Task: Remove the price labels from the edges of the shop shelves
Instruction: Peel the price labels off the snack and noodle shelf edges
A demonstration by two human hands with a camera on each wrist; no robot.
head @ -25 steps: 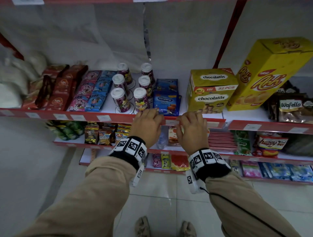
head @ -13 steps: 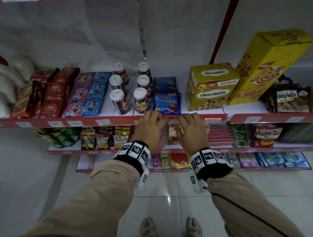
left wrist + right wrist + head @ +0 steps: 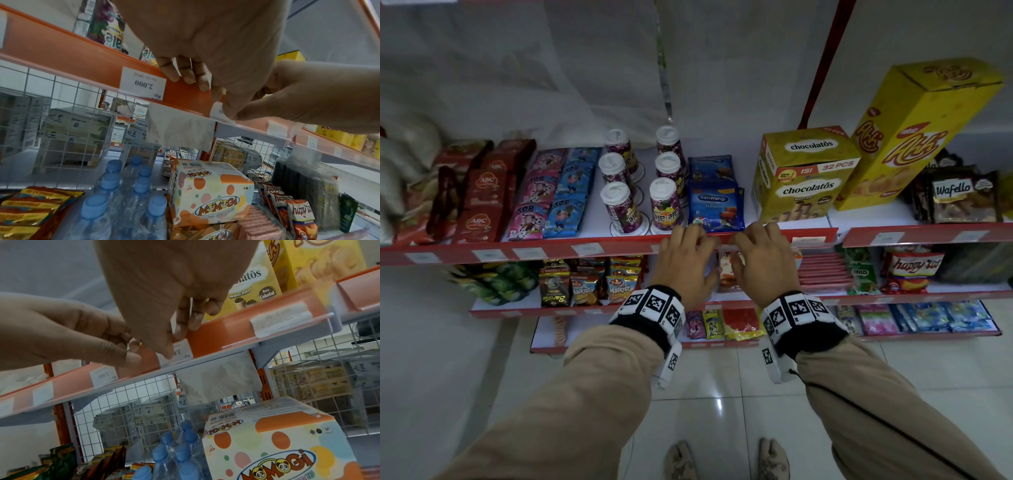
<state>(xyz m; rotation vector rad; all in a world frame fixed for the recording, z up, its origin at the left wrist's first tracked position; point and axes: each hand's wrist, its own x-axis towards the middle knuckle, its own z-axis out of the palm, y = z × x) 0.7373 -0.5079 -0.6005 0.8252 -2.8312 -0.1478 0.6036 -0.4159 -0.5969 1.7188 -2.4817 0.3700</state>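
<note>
Both hands at the red shelf edge (image 3: pixel 619 245): the left hand (image 3: pixel 685 263) rests its curled fingers on the rail, while the right hand (image 3: pixel 765 265) pinches the price label (image 3: pixel 180 352) lying lengthwise between them, nearer the right.

The head camera looks forward and down at the red shelf edge (image 3: pixel 599 247) from above; both wrist cameras look up at it from close beneath — all share it.
</note>
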